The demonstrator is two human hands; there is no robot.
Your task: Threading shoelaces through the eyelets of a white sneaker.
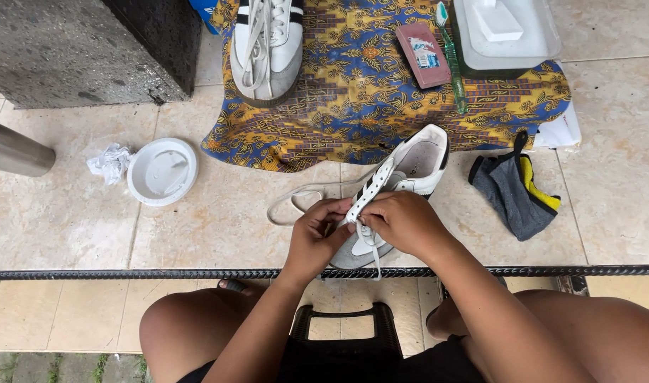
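1. Shoe (402,181): white with black stripes, on the tiled floor just off the near edge of the cloth (353,85), toe toward the person. Judged light, with a firm sole and a soft upper; best steadied at the sides of the upper.
2. Lace (296,195): white, flat and limp, looping loose over the floor to the left. It should slip easily, so it calls for a pinch near the eyelets.
3. Left hand (317,237): closed, fingers pinching the lace at the front eyelets.
4. Right hand (402,220): closed over the lacing; what its fingertips grip is hidden.
5. Second shoe (268,46): on the cloth's far left.
6. Brush (452,60) and white tray (544,32): cloth's far right.
7. Lid (163,171): on the floor, well left.
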